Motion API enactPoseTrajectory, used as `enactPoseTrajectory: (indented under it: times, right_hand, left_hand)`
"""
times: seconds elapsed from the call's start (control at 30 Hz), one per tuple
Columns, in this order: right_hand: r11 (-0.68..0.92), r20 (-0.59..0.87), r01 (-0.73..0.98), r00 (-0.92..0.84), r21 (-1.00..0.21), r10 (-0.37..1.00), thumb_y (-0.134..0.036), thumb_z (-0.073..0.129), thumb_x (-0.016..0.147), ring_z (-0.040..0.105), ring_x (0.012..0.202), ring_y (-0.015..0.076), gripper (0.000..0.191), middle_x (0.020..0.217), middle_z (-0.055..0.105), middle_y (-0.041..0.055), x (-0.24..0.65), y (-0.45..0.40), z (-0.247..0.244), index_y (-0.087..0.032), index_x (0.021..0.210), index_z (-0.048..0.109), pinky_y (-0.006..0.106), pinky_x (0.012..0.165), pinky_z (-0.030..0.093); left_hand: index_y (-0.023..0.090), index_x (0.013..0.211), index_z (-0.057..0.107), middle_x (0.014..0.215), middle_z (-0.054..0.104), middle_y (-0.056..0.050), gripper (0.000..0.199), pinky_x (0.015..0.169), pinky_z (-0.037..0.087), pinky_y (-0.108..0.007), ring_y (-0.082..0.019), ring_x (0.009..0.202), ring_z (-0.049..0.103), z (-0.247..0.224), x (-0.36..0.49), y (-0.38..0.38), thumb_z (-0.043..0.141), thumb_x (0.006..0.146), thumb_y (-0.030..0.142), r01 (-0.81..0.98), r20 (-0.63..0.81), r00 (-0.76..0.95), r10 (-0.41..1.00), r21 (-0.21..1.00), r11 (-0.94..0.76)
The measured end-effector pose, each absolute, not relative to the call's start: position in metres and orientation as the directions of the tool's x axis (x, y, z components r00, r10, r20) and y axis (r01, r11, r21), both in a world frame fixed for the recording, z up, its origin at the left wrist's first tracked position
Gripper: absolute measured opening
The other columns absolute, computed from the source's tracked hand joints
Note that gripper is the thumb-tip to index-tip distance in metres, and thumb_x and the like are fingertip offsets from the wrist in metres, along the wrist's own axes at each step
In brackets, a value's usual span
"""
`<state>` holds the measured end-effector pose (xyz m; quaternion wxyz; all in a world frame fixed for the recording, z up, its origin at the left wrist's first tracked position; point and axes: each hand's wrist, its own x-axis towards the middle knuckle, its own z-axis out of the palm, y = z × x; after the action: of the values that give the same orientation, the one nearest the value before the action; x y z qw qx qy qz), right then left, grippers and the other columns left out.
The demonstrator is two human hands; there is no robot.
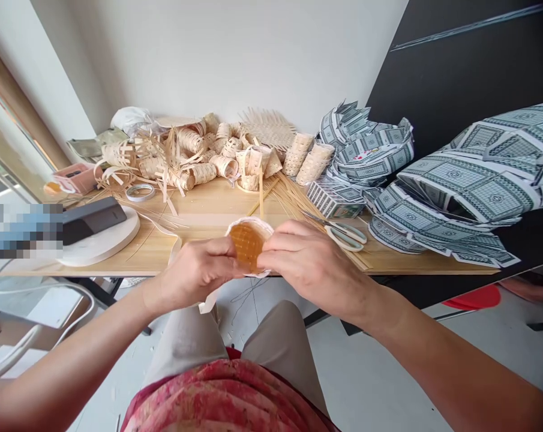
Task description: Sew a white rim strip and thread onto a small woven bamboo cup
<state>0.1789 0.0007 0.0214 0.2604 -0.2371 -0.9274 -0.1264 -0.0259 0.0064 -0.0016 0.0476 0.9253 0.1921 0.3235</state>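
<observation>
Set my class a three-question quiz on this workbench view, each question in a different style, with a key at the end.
1. Multiple choice: What are the left hand and right hand both holding?
A) a ring of tape
B) a round pale-rimmed piece
C) a white cable

2. True or false: The scissors lie to the right of the round pale-rimmed piece in the picture.

3. Fill the gap: The patterned card pieces are on the wearer's ____ side.

Key: 1. B; 2. True; 3. right
</observation>
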Motion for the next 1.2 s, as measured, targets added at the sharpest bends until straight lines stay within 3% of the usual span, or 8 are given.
enactPoseTrajectory:
  times: [0.1,0.23,0.47,0.77,0.97,1.2]
  right_hand:
    - [0.879,0.532,0.476,-0.752,0.031,0.389,-0.014,0.048,0.085,0.045,0.068,0.0142,0.026,0.062,0.059,0.0020,0.182,0.005,0.019,-0.015,0.064,0.063,0.027,0.063,0.037]
    - [0.892,0.525,0.448,-0.744,-0.066,0.413,-0.013,0.051,0.083,0.049,0.070,0.0145,0.020,0.066,0.062,0.0018,0.187,0.008,0.016,-0.016,0.068,0.064,0.028,0.066,0.038]
    - [0.888,0.511,0.426,-0.732,-0.174,0.451,-0.011,0.054,0.080,0.053,0.073,0.0139,0.016,0.069,0.064,0.0014,0.189,0.008,0.013,-0.016,0.070,0.064,0.030,0.074,0.041]
    - [0.893,0.551,0.352,-0.702,-0.281,0.450,-0.005,0.048,0.080,0.052,0.061,0.0096,0.024,0.060,0.059,-0.0007,0.183,0.010,-0.001,-0.014,0.064,0.062,0.036,0.090,0.038]
    - [0.863,0.495,0.449,-0.709,-0.231,0.502,-0.008,0.056,0.077,0.052,0.067,0.0122,0.015,0.065,0.062,-0.0004,0.180,0.008,0.002,-0.016,0.066,0.063,0.027,0.070,0.038]
    - [0.820,0.395,0.558,-0.730,-0.125,0.557,-0.019,0.064,0.074,0.049,0.068,0.0135,0.011,0.066,0.060,0.0001,0.181,0.012,0.012,-0.015,0.064,0.062,0.027,0.066,0.033]
  left_hand:
    - [0.017,0.093,0.066,0.083,0.059,-0.004,0.018,0.068,0.045,-0.018,-0.009,0.077,0.058,0.001,-0.022,0.013,0.050,0.084,0.018,0.231,0.461,0.756,0.465,0.478,-0.848]
    - [0.014,0.086,0.067,0.079,0.058,-0.004,0.017,0.066,0.046,-0.018,-0.010,0.074,0.058,0.001,-0.019,0.021,0.052,0.083,0.020,0.167,0.385,0.778,0.496,0.635,-0.755]
    - [0.013,0.083,0.068,0.072,0.055,-0.003,0.019,0.061,0.045,-0.017,-0.009,0.067,0.054,0.002,-0.016,0.025,0.051,0.083,0.022,0.128,0.365,0.812,0.455,0.649,-0.750]
    - [0.011,0.079,0.066,0.070,0.055,-0.002,0.017,0.056,0.043,-0.017,-0.008,0.062,0.053,-0.013,-0.008,0.027,0.052,0.082,0.020,0.129,0.472,0.726,0.501,0.622,-0.772]
    - [0.011,0.078,0.066,0.071,0.057,-0.004,0.017,0.058,0.043,-0.016,-0.008,0.065,0.054,-0.010,-0.012,0.028,0.053,0.082,0.022,0.095,0.455,0.765,0.457,0.622,-0.778]
    - [0.012,0.081,0.067,0.074,0.058,-0.004,0.021,0.062,0.045,-0.017,-0.009,0.068,0.056,-0.005,-0.018,0.028,0.051,0.083,0.026,0.103,0.399,0.795,0.458,0.655,-0.749]
